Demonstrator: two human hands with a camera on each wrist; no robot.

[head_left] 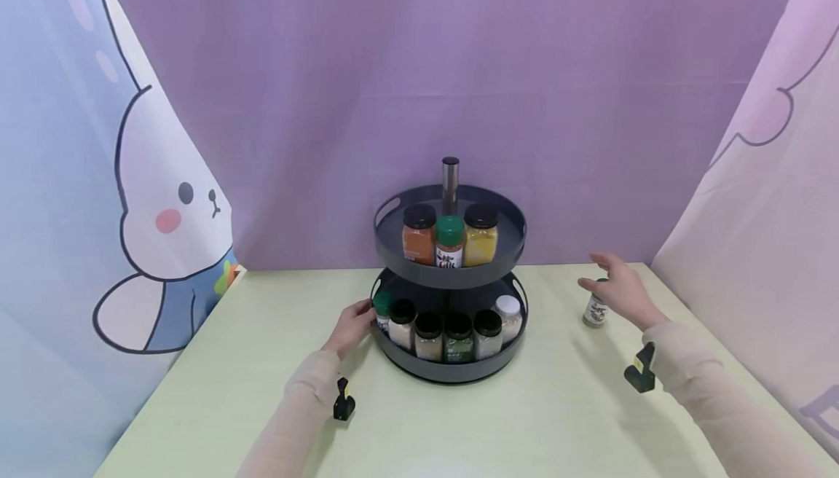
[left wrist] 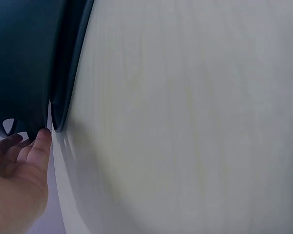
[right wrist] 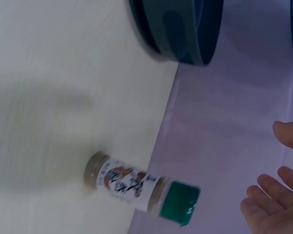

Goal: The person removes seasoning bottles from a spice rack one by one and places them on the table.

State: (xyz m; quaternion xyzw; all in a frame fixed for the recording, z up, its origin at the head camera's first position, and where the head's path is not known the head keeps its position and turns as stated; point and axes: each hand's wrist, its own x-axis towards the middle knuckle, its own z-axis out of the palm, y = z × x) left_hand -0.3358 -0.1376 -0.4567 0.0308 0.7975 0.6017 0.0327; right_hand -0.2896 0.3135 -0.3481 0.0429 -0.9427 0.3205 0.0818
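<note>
A dark grey two-tier round spice rack (head_left: 452,373) stands on the table. My left hand (head_left: 350,328) is at the left side of its lower tier. In the left wrist view, the thumb and fingers (left wrist: 43,141) pinch the tray wall beside its handle cutout. Off to the right, my right hand (head_left: 621,293) is spread, thumb apart from the fingers, above and partly in front of a small spice jar (head_left: 594,314). The right wrist view shows this jar upright on the table, with a green cap (right wrist: 180,203) and a printed white label, apart from the empty hand.
Orange (head_left: 419,243) and yellow (head_left: 481,245) spice jars flank a green-capped jar (head_left: 449,252) on the upper tier. The lower tier bears several jars, including a white-capped one (head_left: 508,315). A purple curtain (head_left: 328,114) hangs behind the table (head_left: 498,427).
</note>
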